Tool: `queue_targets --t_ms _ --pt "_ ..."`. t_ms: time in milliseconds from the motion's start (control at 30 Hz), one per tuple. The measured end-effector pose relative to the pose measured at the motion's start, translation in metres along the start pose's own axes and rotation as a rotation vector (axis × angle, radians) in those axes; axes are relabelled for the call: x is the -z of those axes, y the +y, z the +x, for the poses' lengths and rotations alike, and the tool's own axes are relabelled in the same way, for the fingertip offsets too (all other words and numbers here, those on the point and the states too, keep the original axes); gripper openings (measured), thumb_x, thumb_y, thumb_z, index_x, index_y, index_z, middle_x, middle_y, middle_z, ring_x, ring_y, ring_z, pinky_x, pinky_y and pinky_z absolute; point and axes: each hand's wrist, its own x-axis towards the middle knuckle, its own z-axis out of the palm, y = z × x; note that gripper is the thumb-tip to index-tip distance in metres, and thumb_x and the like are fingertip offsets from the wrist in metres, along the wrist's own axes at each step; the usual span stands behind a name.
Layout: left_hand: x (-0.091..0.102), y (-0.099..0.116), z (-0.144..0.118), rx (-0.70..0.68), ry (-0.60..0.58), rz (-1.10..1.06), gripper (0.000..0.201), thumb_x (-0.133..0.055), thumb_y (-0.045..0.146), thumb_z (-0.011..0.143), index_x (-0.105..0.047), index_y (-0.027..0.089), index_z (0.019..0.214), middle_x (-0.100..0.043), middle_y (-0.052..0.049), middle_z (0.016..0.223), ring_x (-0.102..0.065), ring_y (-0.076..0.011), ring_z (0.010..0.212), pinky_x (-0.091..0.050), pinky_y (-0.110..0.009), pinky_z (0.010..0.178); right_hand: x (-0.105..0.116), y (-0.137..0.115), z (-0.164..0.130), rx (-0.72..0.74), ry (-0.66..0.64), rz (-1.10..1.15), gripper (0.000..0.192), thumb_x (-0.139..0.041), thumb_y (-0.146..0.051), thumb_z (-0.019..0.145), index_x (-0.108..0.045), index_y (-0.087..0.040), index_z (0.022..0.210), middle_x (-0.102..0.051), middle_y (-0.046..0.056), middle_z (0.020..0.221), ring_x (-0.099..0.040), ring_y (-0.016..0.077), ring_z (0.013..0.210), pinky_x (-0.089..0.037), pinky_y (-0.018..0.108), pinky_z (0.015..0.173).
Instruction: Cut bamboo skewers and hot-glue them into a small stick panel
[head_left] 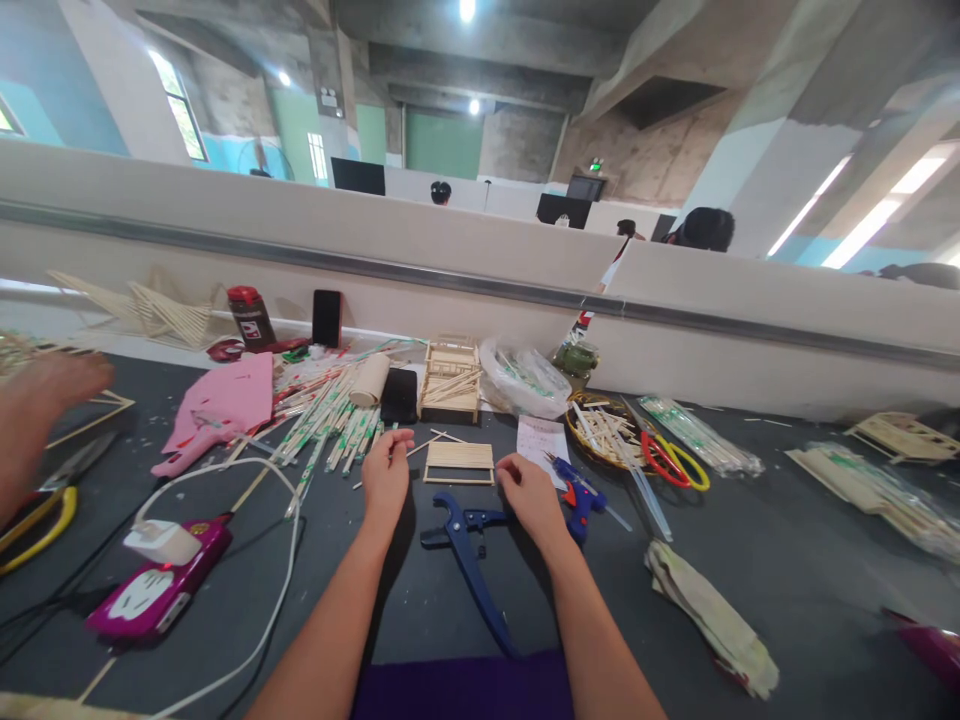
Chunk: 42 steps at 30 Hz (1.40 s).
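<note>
On my feed, the left hand [386, 482] is half curled beside 2 loose sticks [424, 445] — I can't tell whether its fingertips pinch either. The right hand [531, 492] bends its fingers by the right end of a small slatted stick panel [459, 456]; I can't make out any grip. That panel sits on the dark tabletop [427, 620] between my 2 hands — a blue pipe cutter [466, 562] lies nearer the camera. Beyond stands a stick-built model [448, 408]; rightward, a blue glue gun [583, 502].
</note>
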Motion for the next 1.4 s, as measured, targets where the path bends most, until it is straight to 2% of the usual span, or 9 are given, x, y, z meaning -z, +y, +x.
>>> queue_targets --t_ms 167,567,667,767,833,900,1067,1233,1400 --pt "0.008 0.004 0.005 0.082 0.107 -0.145 0.025 -0.043 0.023 0.080 -0.064 0.018 0.092 -0.069 -0.004 0.089 -0.065 -0.0173 0.084 -0.048 -0.029 0.081 0.007 -0.002 -0.009 0.179 -0.358 -0.053 0.019 -0.061 -0.023 0.074 -0.072 -0.025 0.090 -0.070 0.001 0.093 -0.061 0.0167 0.087 -0.042 0.023 0.075" --pt "0.008 -0.001 0.009 0.012 -0.093 0.001 0.018 -0.055 0.025 0.077 -0.067 0.018 0.088 -0.070 -0.003 0.087 -0.062 -0.0165 0.079 -0.048 -0.028 0.075 -0.002 -0.023 -0.021 0.371 -0.541 0.119 0.022 -0.062 -0.017 0.072 -0.075 -0.026 0.087 -0.070 -0.002 0.082 -0.062 0.0140 0.077 -0.042 0.019 0.068" --pt "0.005 0.007 0.011 -0.071 -0.187 0.162 0.013 -0.056 0.024 0.079 -0.067 0.020 0.085 -0.070 -0.002 0.086 -0.061 -0.0167 0.081 -0.047 -0.029 0.076 0.003 -0.021 -0.012 0.283 -0.377 0.248 0.018 -0.057 -0.024 0.078 -0.073 -0.022 0.086 -0.071 -0.001 0.080 -0.062 0.0151 0.075 -0.044 0.021 0.068" --pt "-0.004 0.026 0.014 -0.228 -0.316 0.380 0.008 -0.060 0.022 0.079 -0.068 0.021 0.078 -0.068 -0.002 0.087 -0.058 -0.0183 0.088 -0.043 -0.031 0.083 0.016 -0.012 -0.001 0.132 0.031 0.291 0.025 -0.049 -0.033 0.084 -0.069 -0.018 0.084 -0.070 0.002 0.078 -0.062 0.0166 0.074 -0.044 0.023 0.067" --pt "-0.012 0.038 0.014 -0.362 -0.409 0.495 0.006 -0.062 0.022 0.079 -0.068 0.021 0.076 -0.066 -0.003 0.088 -0.055 -0.0197 0.091 -0.041 -0.033 0.085 0.031 -0.004 0.002 0.007 0.267 0.191 0.028 -0.046 -0.037 0.086 -0.067 -0.019 0.087 -0.070 0.004 0.081 -0.062 0.0177 0.075 -0.043 0.024 0.068" --pt "-0.019 0.044 0.014 -0.452 -0.480 0.576 0.005 -0.063 0.021 0.078 -0.068 0.022 0.076 -0.064 -0.004 0.086 -0.052 -0.0207 0.091 -0.040 -0.032 0.082 0.048 0.006 -0.001 -0.154 0.347 -0.031 0.026 -0.045 -0.038 0.087 -0.065 -0.021 0.087 -0.070 0.006 0.082 -0.063 0.0196 0.076 -0.042 0.026 0.067" --pt "-0.030 0.034 0.011 -0.529 -0.574 0.665 0.005 -0.063 0.019 0.078 -0.068 0.021 0.077 -0.060 -0.007 0.086 -0.048 -0.0220 0.091 -0.038 -0.033 0.077 0.078 0.035 -0.024 -0.528 0.093 -0.457 0.032 -0.040 -0.048 0.089 -0.060 -0.024 0.081 -0.069 0.009 0.075 -0.066 0.0249 0.070 -0.041 0.031 0.061" --pt "-0.034 0.025 0.010 -0.505 -0.616 0.690 0.007 -0.061 0.020 0.081 -0.066 0.021 0.076 -0.060 -0.007 0.090 -0.048 -0.0220 0.092 -0.037 -0.033 0.076 0.074 0.048 -0.029 -0.608 -0.066 -0.487 0.041 -0.042 -0.057 0.086 -0.055 -0.019 0.092 -0.070 0.017 0.086 -0.068 0.0319 0.084 -0.045 0.037 0.067" --pt "-0.040 0.024 0.010 -0.503 -0.646 0.739 0.008 -0.059 0.020 0.082 -0.065 0.020 0.078 -0.061 -0.007 0.093 -0.048 -0.0222 0.093 -0.036 -0.034 0.075 0.062 0.040 -0.020 -0.676 -0.107 -0.487 0.045 -0.046 -0.051 0.085 -0.048 -0.011 0.107 -0.067 0.024 0.097 -0.067 0.0353 0.091 -0.047 0.041 0.071"
